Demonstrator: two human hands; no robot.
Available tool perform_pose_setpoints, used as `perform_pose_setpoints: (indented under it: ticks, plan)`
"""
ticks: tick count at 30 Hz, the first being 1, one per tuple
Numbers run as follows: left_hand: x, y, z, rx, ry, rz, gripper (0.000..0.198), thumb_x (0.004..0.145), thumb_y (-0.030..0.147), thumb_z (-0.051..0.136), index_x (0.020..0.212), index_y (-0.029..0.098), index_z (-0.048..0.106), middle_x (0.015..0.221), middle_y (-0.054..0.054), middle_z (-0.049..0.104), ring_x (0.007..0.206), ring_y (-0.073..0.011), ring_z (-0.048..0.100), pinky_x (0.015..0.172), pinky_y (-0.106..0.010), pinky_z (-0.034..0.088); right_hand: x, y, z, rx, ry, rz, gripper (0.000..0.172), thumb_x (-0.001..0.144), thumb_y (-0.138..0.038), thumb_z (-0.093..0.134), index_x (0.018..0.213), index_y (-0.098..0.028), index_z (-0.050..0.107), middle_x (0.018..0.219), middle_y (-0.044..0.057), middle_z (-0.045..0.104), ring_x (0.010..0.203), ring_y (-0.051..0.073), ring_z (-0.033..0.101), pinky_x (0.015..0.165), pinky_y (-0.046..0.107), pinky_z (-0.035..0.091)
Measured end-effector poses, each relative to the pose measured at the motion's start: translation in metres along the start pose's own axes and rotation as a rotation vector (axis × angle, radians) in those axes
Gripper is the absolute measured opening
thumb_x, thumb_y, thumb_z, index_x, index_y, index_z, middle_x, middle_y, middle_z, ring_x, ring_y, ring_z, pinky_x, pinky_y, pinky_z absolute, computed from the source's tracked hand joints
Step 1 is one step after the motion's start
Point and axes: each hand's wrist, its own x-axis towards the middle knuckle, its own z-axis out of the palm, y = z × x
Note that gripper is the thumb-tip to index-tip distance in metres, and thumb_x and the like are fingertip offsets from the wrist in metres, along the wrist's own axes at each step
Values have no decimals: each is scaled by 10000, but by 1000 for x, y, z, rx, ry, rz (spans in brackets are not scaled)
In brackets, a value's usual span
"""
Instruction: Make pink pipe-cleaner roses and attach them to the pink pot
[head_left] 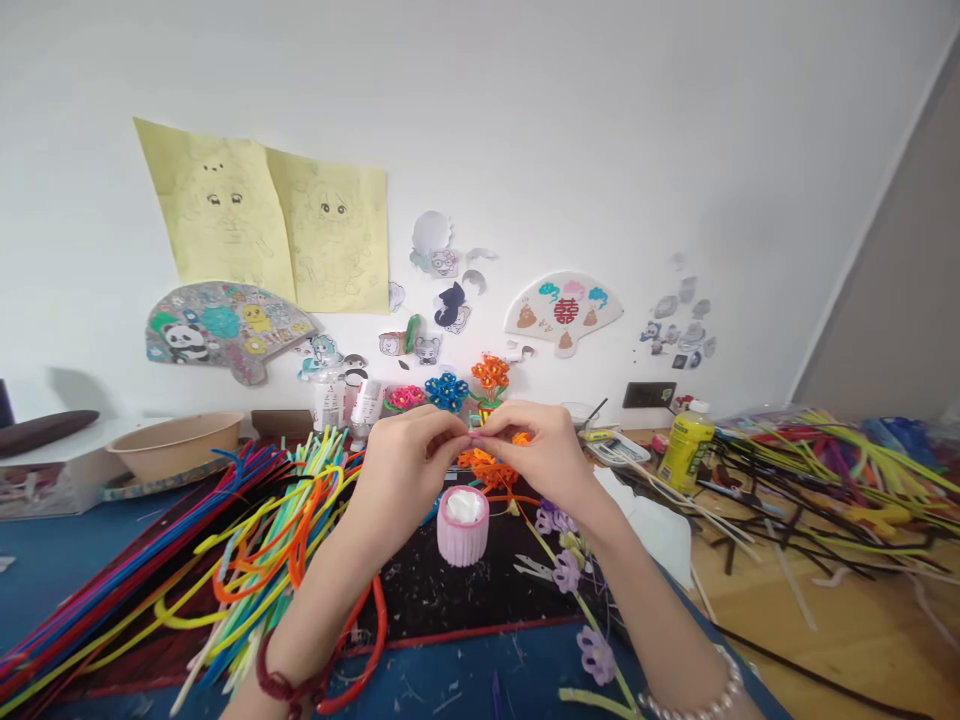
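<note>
My left hand (409, 462) and my right hand (541, 447) are raised above the table with their fingertips pinched together on a small piece (474, 434) that I cannot name. Just below them stands a small pink cup (463, 527) with white filling, on a black mat (450, 590). Orange pipe-cleaner flowers (487, 468) lie behind the cup. Purple pipe-cleaner flowers on a green stem (568, 572) lie to the right of the cup, under my right forearm.
A heap of coloured pipe cleaners (225, 540) covers the table's left side, and another heap (825, 460) the right. A yellow glue bottle (685, 447), a brown bowl (176, 443) and small flower crafts (447, 391) stand near the wall. Drawings and paper fans hang above.
</note>
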Motion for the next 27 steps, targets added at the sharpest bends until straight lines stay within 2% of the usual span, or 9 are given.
perform_pose_setpoints:
  ticks: [2,6,12,16,17,19,22,24,27]
  plan:
    - [-1,0,1,-43,54,-11,150,854,187,644,746,169,747,704,-29,732,622,-148,642,606,-275,460,0,1,1,92,17,23,171,812,-329,779,739,-175,764,736,58,717,690,176,645,615,303,507]
    - [-2,0,2,-244,146,-113,104,821,211,681,748,182,748,689,-19,750,603,-148,673,584,-263,512,0,5,3,313,-3,175,254,730,-437,830,748,-190,769,734,42,711,657,166,650,594,300,528]
    - [-2,2,15,-674,228,-339,38,753,213,753,725,190,743,680,0,757,618,-145,705,600,-239,566,1,7,12,501,47,389,272,629,-413,890,724,-187,772,707,28,736,634,160,659,619,305,557]
    - [-2,0,24,-832,248,-431,91,743,261,769,737,180,728,729,-16,765,679,-162,703,645,-260,571,2,10,14,591,109,424,245,638,-394,885,738,-193,788,655,9,714,561,127,602,572,279,528]
    - [-2,-1,23,-821,218,-436,115,749,285,763,746,177,723,735,-22,765,681,-165,699,638,-264,564,2,10,13,584,110,426,241,640,-393,884,735,-192,790,642,7,707,550,123,589,563,277,518]
    - [-1,-5,17,-702,85,-405,164,772,335,744,760,172,721,728,-32,757,663,-165,679,609,-262,537,2,9,8,525,71,422,237,644,-389,880,726,-185,791,644,16,707,554,127,586,559,279,507]
    - [2,-8,3,-352,-122,-262,189,822,359,693,804,177,741,738,-40,750,652,-163,647,608,-265,494,1,4,-2,364,-68,349,191,699,-360,844,730,-180,788,659,26,706,559,136,596,552,286,495]
    - [3,-7,-4,-182,-169,-166,168,847,327,659,825,187,749,764,-39,754,657,-161,636,622,-267,474,0,-1,-8,203,-133,263,125,753,-302,801,733,-180,784,660,27,695,572,144,600,559,292,487]
    - [2,-1,-7,-94,-232,-94,165,858,290,635,774,191,738,704,-21,734,599,-140,594,580,-251,426,-1,-8,-13,-22,-188,145,56,802,-203,754,758,-190,787,745,43,724,676,169,636,638,312,498]
